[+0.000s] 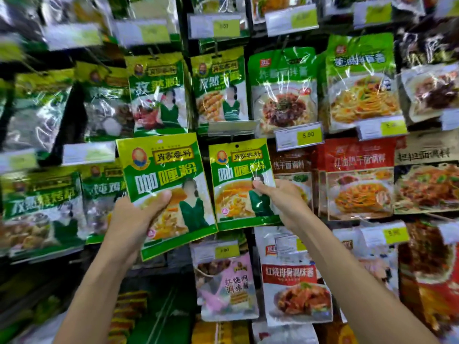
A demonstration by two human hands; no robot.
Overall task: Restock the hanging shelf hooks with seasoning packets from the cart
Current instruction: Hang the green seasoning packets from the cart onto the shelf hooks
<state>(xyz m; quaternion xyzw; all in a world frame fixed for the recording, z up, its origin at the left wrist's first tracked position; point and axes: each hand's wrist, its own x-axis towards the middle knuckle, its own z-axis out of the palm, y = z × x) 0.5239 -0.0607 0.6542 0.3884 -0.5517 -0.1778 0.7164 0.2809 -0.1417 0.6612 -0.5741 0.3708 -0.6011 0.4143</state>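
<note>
Gripping a green packet [164, 184] in your left hand [134, 219] — thumb curled over its front, held before the rack's [185, 33] middle. Your right hand [280, 202] pinches a second packet [242, 180] beside it — under a tag holder [232, 127].

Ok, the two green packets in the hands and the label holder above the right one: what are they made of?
Left-hand packet: glossy printed plastic film, perhaps foil-lined, judging by its sheen. Right-hand packet: same film, with white glare streaks and creases. Label holder: clear, stiff-looking plastic, see-through and shiny.
</note>
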